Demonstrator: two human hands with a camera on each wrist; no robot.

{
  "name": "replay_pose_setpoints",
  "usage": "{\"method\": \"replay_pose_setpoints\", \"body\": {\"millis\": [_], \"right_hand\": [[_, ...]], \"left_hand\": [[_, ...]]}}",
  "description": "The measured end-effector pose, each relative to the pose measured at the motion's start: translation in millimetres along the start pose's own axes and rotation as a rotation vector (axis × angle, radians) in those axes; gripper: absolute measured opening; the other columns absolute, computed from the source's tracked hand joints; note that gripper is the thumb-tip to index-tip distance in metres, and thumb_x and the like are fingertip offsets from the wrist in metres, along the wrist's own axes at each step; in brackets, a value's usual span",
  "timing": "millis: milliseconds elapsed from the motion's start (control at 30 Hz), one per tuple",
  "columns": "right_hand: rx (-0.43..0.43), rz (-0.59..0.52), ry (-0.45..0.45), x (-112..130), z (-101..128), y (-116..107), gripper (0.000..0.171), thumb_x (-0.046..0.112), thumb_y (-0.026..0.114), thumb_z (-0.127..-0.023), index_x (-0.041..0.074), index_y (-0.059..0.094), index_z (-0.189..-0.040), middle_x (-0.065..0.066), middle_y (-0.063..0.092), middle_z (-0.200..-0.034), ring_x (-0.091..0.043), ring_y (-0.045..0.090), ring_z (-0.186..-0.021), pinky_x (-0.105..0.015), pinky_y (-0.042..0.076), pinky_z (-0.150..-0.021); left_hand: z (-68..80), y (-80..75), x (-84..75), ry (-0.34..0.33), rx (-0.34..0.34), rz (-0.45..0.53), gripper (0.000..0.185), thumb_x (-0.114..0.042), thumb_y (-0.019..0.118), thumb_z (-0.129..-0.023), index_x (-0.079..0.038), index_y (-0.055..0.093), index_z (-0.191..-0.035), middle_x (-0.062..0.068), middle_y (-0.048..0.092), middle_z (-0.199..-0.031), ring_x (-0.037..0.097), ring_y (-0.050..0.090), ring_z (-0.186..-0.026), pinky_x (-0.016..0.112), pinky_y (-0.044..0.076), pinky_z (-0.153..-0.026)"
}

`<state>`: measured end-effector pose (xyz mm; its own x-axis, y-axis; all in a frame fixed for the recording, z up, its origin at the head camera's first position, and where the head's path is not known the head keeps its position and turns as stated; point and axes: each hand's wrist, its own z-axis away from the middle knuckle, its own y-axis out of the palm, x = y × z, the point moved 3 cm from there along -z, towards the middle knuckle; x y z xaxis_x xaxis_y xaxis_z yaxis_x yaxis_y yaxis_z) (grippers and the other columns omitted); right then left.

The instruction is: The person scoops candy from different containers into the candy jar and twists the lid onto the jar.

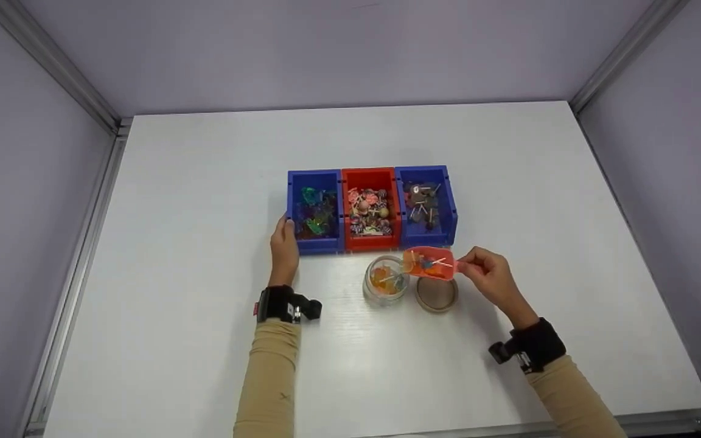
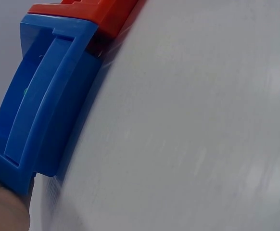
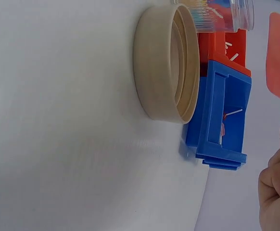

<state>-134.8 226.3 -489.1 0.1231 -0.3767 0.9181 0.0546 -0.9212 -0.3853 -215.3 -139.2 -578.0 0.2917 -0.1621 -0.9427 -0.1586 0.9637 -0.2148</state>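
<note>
On one glass jar's (image 1: 379,298) far side stand two blue bins (image 1: 317,246), one red bin (image 1: 373,242) between. My left hand (image 1: 284,252) touches the left one; its fingers' bend I cannot tell. My right hand (image 1: 493,281) pinches one pink scoop (image 1: 439,250) at the jar's right rim, near one lid (image 1: 437,295).

A clear round glass jar (image 1: 370,291) stands left of a round beige lid (image 1: 437,295), a red rectangular plastic bin (image 1: 372,243) farther.
</note>
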Motion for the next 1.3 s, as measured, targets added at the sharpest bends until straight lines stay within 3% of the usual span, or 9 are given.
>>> {"method": "replay_pose_setpoints", "body": {"millis": [200, 467, 900, 1300], "right_hand": [[0.074, 0.090, 0.008, 8, 3, 1, 0.005, -0.009, 0.064, -0.084, -0.011, 0.064, -0.080, 0.013, 0.061, -0.070, 0.004, 0.042, -0.059, -0.014, 0.037, -0.051], [0.086, 0.240, -0.069, -18, 0, 1, 0.006, 0.000, 0.071, -0.082, -0.003, 0.067, -0.080, -0.012, 0.065, -0.070, 0.004, 0.037, -0.056, -0.015, 0.033, -0.049], [0.208, 0.491, -0.148, 7, -7, -3, 0.011, 0.015, 0.071, -0.087, 0.005, 0.067, -0.084, -0.006, 0.063, -0.068, -0.004, 0.040, -0.060, -0.017, 0.035, -0.052], [0.243, 0.564, -0.127, 17, -9, -3, 0.015, 0.018, 0.071, -0.087, 0.005, 0.067, -0.083, -0.005, 0.059, -0.064, -0.006, 0.040, -0.058, -0.017, 0.034, -0.051]], "left_hand": [[-0.4, 0.0, 0.5, -0.012, 0.014, 0.014, 0.053, -0.029, 0.028, -0.106, -0.003, 0.027, -0.152, 0.016, 0.029, -0.159, 0.029, 0.024, -0.150, 0.041, 0.021, -0.126], [1.5, 0.8, -1.6, -0.006, 0.019, 0.021, 0.053, -0.028, 0.028, -0.106, -0.001, 0.026, -0.151, 0.018, 0.028, -0.159, 0.030, 0.023, -0.150, 0.041, 0.021, -0.126], [1.5, -0.1, -2.5, -0.007, 0.022, 0.037, 0.052, -0.028, 0.028, -0.106, -0.002, 0.026, -0.152, 0.017, 0.028, -0.159, 0.029, 0.022, -0.151, 0.040, 0.020, -0.126], [1.4, 0.6, -1.2, -0.014, 0.017, 0.032, 0.053, -0.029, 0.028, -0.106, -0.001, 0.027, -0.151, 0.016, 0.029, -0.159, 0.029, 0.023, -0.151, 0.040, 0.021, -0.126]]}}
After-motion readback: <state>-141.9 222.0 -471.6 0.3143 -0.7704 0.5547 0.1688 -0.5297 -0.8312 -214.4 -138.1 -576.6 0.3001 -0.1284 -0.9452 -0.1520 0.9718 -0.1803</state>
